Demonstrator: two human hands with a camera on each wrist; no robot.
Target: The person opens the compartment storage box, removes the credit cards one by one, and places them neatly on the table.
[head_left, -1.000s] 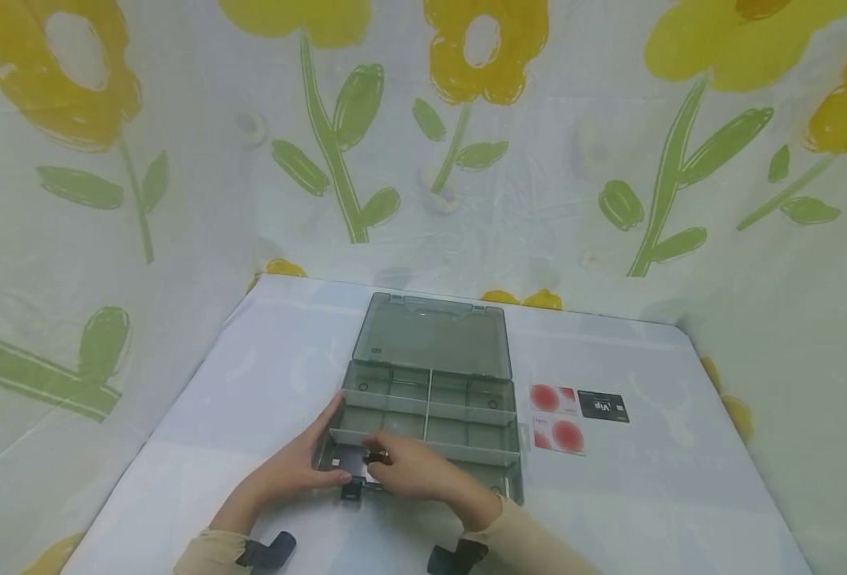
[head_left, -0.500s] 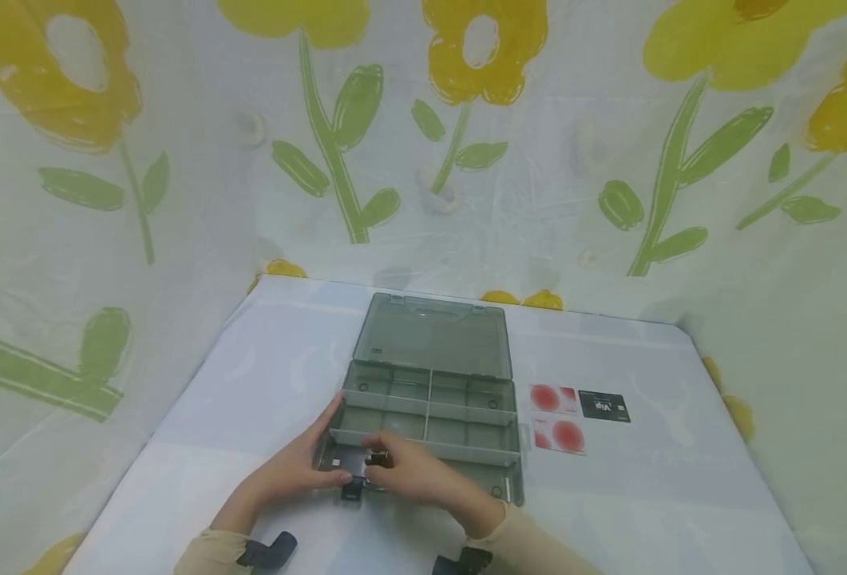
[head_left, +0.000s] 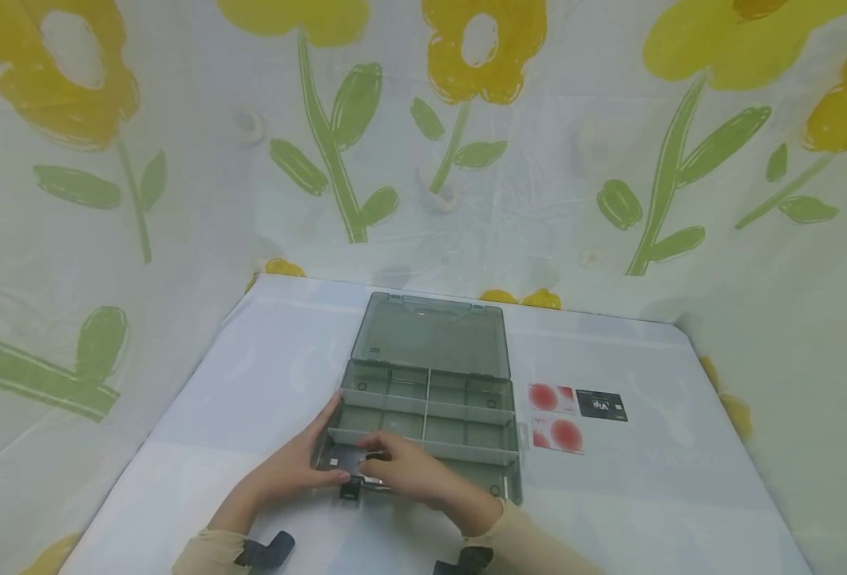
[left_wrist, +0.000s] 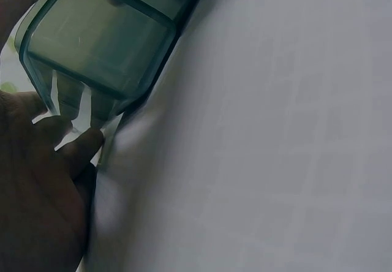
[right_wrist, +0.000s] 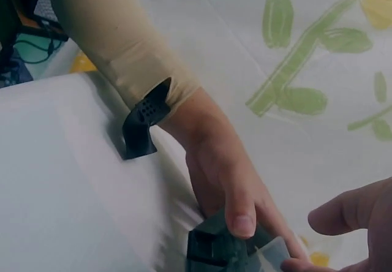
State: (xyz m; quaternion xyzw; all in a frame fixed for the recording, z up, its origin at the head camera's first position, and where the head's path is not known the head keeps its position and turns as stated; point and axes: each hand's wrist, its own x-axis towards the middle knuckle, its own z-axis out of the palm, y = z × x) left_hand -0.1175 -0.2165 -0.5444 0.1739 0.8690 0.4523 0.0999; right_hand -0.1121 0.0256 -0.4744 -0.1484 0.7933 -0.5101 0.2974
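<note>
A translucent grey-green compartment box (head_left: 469, 435) lies with its lid (head_left: 430, 335) folded back on the table. My left hand (head_left: 290, 463) braces its front left corner, index finger stretched along the left side and thumb over the front edge. The left wrist view has those fingers against the box's side wall. My right hand (head_left: 419, 475) reaches into the front left compartment with bent fingers. A dark card (head_left: 347, 459) with a small pale square lies there, close by its fingertips. Something dark shows between thumb and index finger; I cannot tell if they pinch it.
Right of the box lie two white cards with red circles, an upper card (head_left: 551, 398) and a lower card (head_left: 558, 435), beside a black VIP card (head_left: 601, 405). Dividers (head_left: 426, 403) split the box. A flower-printed curtain (head_left: 524, 160) encloses the table.
The right hand's thumb and index finger shift slightly over the front left compartment. Left hand, box and the cards on the table stay as they were.
</note>
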